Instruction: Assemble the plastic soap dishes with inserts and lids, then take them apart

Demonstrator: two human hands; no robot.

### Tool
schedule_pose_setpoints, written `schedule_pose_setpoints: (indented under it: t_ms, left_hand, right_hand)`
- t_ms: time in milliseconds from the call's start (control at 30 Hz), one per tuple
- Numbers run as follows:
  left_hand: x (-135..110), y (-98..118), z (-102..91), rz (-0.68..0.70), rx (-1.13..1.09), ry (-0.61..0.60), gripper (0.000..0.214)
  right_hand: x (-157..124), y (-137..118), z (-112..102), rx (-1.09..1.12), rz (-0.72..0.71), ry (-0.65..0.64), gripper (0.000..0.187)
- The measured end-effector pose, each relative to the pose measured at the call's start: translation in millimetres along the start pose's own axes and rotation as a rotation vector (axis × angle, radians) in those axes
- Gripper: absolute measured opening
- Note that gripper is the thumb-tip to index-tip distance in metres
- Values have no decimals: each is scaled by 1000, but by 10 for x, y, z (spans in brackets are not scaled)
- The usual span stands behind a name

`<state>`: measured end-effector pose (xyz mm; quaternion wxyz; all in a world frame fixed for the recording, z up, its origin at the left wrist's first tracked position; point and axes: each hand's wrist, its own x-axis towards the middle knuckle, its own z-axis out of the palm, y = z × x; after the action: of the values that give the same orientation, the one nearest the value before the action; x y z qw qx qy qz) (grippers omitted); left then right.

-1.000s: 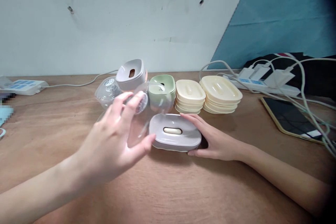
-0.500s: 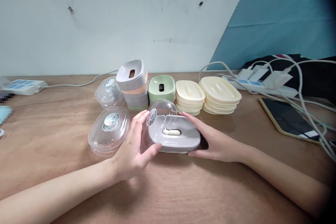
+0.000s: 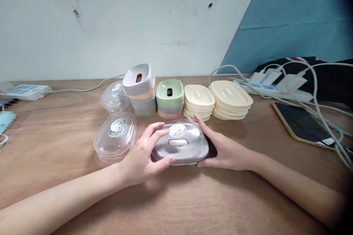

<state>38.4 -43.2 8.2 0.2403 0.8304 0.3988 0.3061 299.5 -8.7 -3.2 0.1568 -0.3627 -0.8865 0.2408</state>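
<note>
Now our left grip (image 3: pixel 142 159) grasps clear cover (image 3: pixel 178 130) at nine o'clock, right grip (image 3: pixel 223 148) clasps gray dish (image 3: pixel 198 150) at three; we'd best align rims, press level.

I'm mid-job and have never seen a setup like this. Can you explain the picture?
There's no machine: these are a person's bare hands, seen by a camera worn on their head, looking forward and down. The left hand holds a clear cover over a grey container; the right hand grips the container's right end. On the wooden table, clear covered pieces sit to the left, with stacked coloured containers and cream stacks behind. A phone lies at the right.
</note>
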Motion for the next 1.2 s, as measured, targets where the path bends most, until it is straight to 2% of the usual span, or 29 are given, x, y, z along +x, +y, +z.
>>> schedule_pose_setpoints:
  t_ms: [133,233,400,533,700,900,1200]
  left_hand:
    - [32,-21,12,33,-20,0,51]
    - [26,-29,22,3,-6,-3,51]
    - [14,-41,36,-6,28,-40,55]
    - [30,-60,50,61,17,14,55]
    - [36,-71,63,82,-44,50,50]
    - [31,-60,36,50,-13,-44,57]
    - [13,-38,-3,74,-115,-53,50]
  right_hand:
    - [1,8,6,-7,5,1,114]
    - [6,-1,7,8,2,16,114]
    - [9,-5,6,42,-39,70,88]
    - [7,-1,2,57,-39,97,83]
    - [4,16,-8,86,-97,100,71]
    - [16,17,-8,129,-74,114,67]
    - [6,24,-11,88,-161,150,58]
